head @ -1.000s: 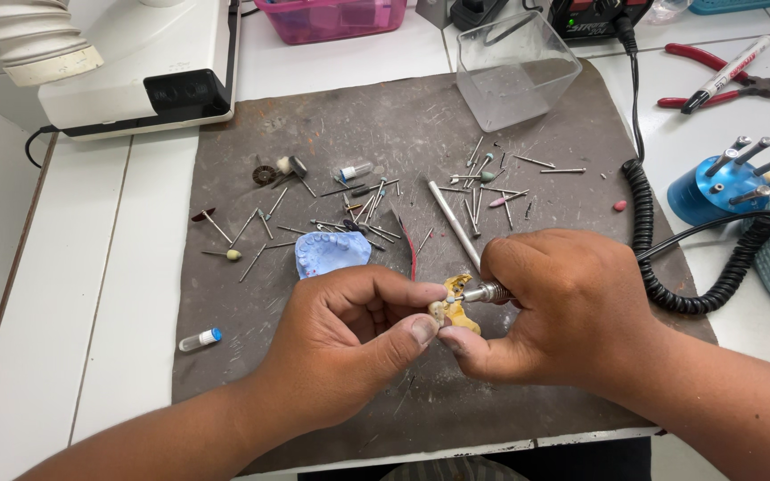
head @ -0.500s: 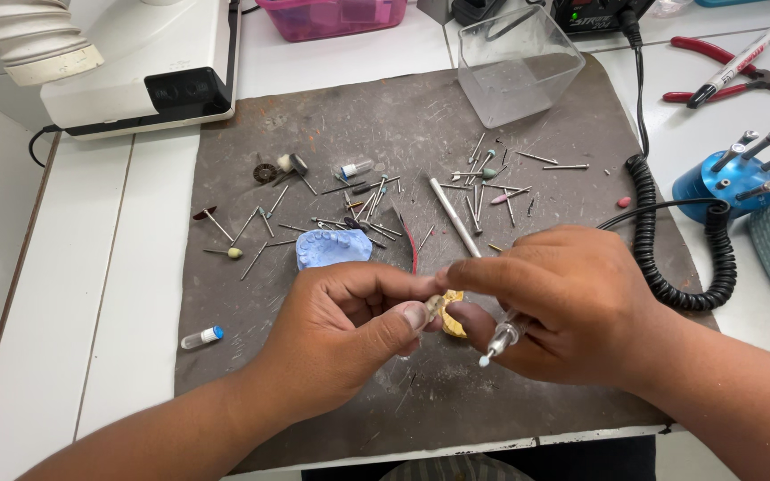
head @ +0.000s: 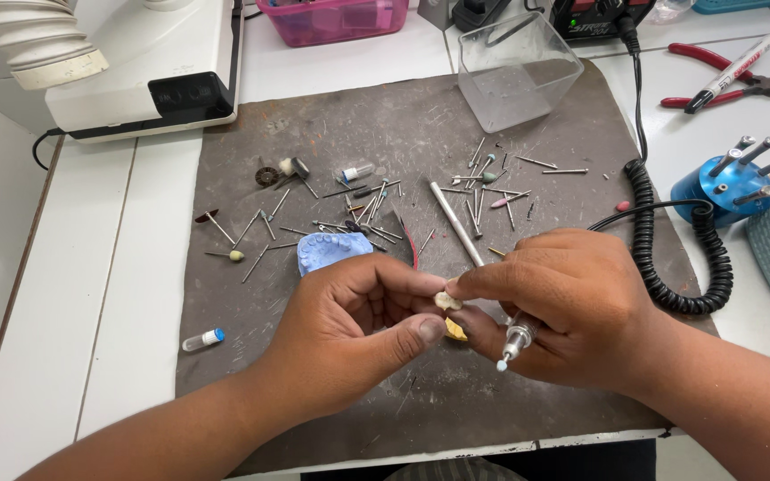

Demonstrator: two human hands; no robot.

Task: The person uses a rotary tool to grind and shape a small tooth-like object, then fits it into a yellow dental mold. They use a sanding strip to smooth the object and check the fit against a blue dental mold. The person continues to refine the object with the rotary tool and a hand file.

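My left hand point(head: 349, 334) and my right hand point(head: 568, 303) meet over the near part of a grey work mat point(head: 385, 160). Between the fingertips of both sits a small cream and yellow dental piece point(head: 448, 307). My right hand also grips a metal rotary handpiece point(head: 515, 340), its small white tip pointing down toward me. A black coiled cord point(head: 648, 240) runs from that hand to the back right. A blue dental cast point(head: 331, 249) lies just beyond my left hand.
Several loose burs and metal pins point(head: 376, 209) lie scattered on the mat, with a thin metal rod point(head: 454, 223). A clear plastic box point(head: 517, 67) stands at the back. A blue bur holder point(head: 728, 183), red pliers point(head: 724, 80) and a white machine point(head: 149, 67) surround the mat.
The handpiece has swung from lying across the dental piece to pointing down toward me in my right hand. Both hands stay together on the small piece.
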